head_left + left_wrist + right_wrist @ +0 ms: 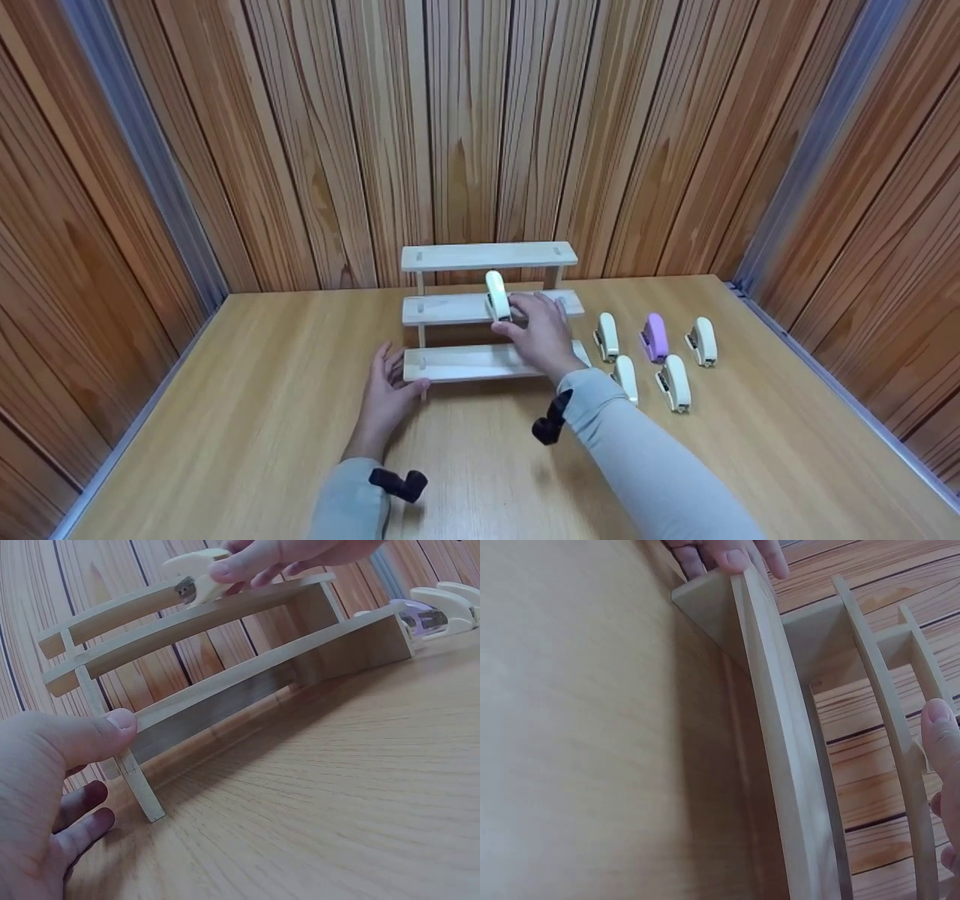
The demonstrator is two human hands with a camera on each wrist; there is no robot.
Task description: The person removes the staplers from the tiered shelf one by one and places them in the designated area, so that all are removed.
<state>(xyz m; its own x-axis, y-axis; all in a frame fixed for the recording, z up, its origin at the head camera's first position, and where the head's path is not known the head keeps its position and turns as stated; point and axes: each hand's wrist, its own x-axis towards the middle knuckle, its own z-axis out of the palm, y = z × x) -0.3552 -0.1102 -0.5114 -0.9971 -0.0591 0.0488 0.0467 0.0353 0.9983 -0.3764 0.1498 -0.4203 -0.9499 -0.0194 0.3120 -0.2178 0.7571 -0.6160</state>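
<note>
A three-tier wooden shelf [465, 363] stands on the table near the back wall. My left hand [388, 390] grips the left end of its lowest tier. In the left wrist view the thumb [105, 735] lies at the front edge, with the other fingers round the side. My right hand [541, 335] holds a cream stapler [496, 295] upright at the middle tier [450, 308], left of the tier's right end. The left wrist view shows that stapler [196, 574] pinched between thumb and fingers, right at the tier's edge. Only the right thumb [937, 720] and some fingers show in the right wrist view.
Right of the shelf, several cream staplers [677, 384] and one purple stapler [655, 337] stand in two rows on the table [247, 420]. My right sleeve partly covers a cream stapler [625, 377]. Wood-panelled walls [465, 150] enclose the table at the back and sides.
</note>
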